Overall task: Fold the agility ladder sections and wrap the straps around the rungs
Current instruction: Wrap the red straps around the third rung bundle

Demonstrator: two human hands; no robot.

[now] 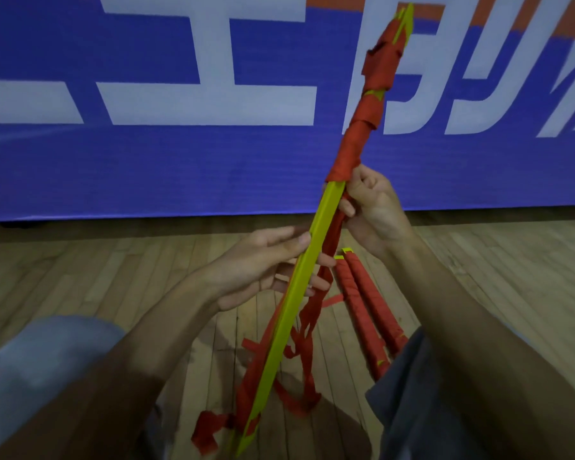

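Wooden floor: two wrapped bundles.
Wall: blue banner.
Hands: I see left hand pinching rungs, right hand gripping strap.

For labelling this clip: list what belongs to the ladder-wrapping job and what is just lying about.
Job in hand:
yellow rungs, held by the left grip
red strap, partly wound round them, gripped by the right grip
two wrapped bundles, lying on the floor

Just there:
blue banner
wooden floor
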